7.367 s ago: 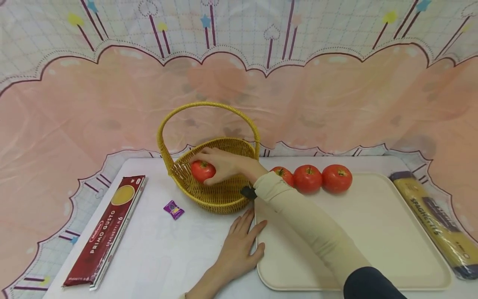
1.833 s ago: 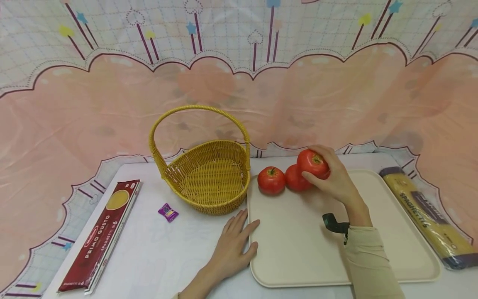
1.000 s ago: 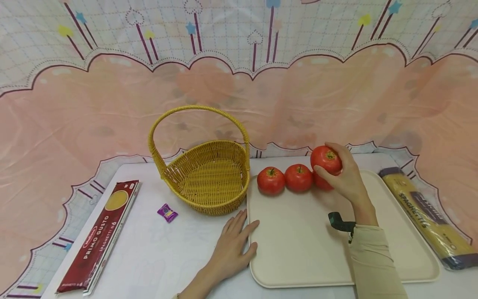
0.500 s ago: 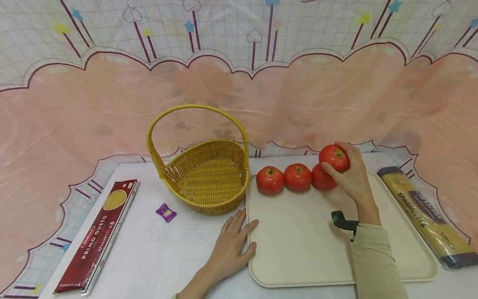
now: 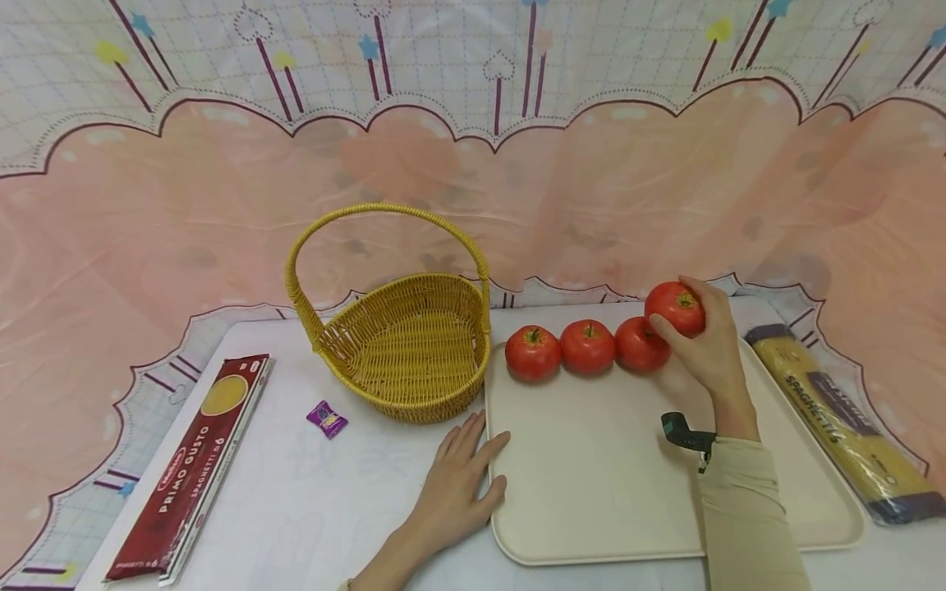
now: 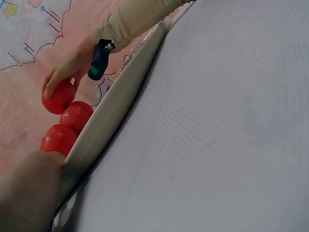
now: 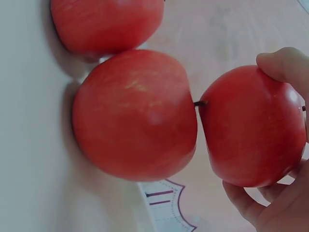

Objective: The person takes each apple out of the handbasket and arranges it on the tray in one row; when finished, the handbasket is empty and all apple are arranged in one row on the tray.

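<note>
My right hand [image 5: 705, 341] grips a red apple [image 5: 675, 309] between thumb and fingers, raised above the back of the cream tray [image 5: 606, 476]. In the head view it overlaps the rightmost of three apples standing in a row: the left apple [image 5: 533, 355], the middle apple [image 5: 587, 349] and the right apple [image 5: 641, 345]. The right wrist view shows the held apple [image 7: 253, 128] right at the stem of a standing apple [image 7: 135, 116]. My left hand [image 5: 454, 488] lies with relaxed fingers on the white table, its fingertips and thumb at the tray's left edge.
A yellow wicker basket [image 5: 421, 406] with a tall handle stands left of the tray, nothing in it. Farther left lie a purple wrapped candy [image 5: 327, 419] and a red spaghetti pack [image 5: 194, 472]. A yellow spaghetti pack [image 5: 842, 423] lies along the tray's right side.
Earlier my right hand was inside the basket with an apple. It is now over the tray, and the held apple has moved steadily right, uncovering the row's right apple. My left hand has stayed put.
</note>
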A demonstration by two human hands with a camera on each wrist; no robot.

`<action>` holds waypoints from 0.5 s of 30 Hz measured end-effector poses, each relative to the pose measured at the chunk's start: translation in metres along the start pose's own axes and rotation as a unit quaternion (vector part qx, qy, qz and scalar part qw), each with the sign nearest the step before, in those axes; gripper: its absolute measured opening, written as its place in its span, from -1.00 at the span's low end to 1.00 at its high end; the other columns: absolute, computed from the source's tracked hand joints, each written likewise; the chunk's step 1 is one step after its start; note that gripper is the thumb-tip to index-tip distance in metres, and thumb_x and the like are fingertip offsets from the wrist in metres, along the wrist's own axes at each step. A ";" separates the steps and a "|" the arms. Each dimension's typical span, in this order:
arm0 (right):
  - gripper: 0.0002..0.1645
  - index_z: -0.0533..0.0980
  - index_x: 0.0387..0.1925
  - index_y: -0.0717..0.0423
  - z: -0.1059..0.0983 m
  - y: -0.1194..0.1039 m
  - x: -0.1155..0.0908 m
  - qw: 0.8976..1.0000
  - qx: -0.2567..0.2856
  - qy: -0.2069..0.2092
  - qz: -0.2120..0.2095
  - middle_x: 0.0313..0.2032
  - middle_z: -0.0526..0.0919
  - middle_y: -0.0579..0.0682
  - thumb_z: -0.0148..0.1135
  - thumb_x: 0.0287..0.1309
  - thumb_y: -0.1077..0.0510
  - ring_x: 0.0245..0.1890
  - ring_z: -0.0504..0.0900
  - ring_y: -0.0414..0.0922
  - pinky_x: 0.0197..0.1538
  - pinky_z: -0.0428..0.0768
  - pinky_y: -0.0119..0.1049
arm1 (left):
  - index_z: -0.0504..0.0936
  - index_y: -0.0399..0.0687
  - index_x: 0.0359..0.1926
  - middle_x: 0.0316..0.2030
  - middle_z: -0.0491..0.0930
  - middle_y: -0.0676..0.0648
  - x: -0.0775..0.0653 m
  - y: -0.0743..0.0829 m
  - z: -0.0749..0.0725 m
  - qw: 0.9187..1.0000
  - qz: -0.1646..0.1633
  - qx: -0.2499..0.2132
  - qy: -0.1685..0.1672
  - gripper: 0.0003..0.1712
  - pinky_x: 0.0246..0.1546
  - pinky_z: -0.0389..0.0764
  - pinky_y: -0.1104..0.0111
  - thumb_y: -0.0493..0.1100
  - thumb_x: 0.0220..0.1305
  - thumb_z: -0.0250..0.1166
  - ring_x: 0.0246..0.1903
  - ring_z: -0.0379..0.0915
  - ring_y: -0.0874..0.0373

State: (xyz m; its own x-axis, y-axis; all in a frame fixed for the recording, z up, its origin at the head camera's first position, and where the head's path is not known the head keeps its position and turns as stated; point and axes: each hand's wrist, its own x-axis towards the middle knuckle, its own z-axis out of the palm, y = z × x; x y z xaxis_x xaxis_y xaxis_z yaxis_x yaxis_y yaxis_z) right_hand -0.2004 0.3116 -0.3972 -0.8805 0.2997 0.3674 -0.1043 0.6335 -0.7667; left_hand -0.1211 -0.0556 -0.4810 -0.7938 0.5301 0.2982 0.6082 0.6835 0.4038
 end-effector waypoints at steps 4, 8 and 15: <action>-0.18 0.23 0.35 -0.11 -0.003 0.005 0.001 1.000 0.001 0.005 0.008 0.27 0.27 0.12 0.33 0.06 0.01 0.21 0.29 0.10 0.19 0.35 0.25 | 0.40 0.11 0.27 0.40 0.17 -0.22 0.001 0.000 0.000 1.000 0.003 -0.001 0.004 -0.42 0.38 0.11 0.00 0.01 0.21 0.15 0.42 0.04 -0.07; -0.18 0.21 0.36 -0.16 -0.007 0.008 0.000 1.000 -0.001 0.002 0.020 0.27 0.26 0.14 0.31 0.08 -0.03 0.21 0.28 0.12 0.19 0.33 0.27 | 0.40 0.11 0.27 0.40 0.16 -0.23 0.001 -0.001 0.001 1.000 0.003 -0.002 0.003 -0.42 0.38 0.09 0.00 0.02 0.21 0.15 0.42 0.04 -0.08; -0.17 0.17 0.38 -0.14 -0.012 0.015 0.000 0.999 0.001 -0.002 0.036 0.29 0.24 0.16 0.28 0.10 -0.04 0.23 0.25 0.14 0.21 0.31 0.28 | 0.39 0.13 0.28 0.41 0.14 -0.22 0.000 -0.001 0.000 1.000 -0.003 -0.008 -0.005 -0.42 0.39 0.07 0.00 0.02 0.22 0.14 0.43 0.01 -0.07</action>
State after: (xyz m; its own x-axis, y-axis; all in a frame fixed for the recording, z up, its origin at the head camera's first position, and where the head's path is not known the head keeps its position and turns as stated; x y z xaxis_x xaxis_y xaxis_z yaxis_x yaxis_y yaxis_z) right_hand -0.1962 0.3302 -0.4024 -0.8872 0.3421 0.3096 -0.0412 0.6096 -0.7916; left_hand -0.1217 -0.0560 -0.4814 -0.7967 0.5313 0.2880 0.6038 0.6786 0.4182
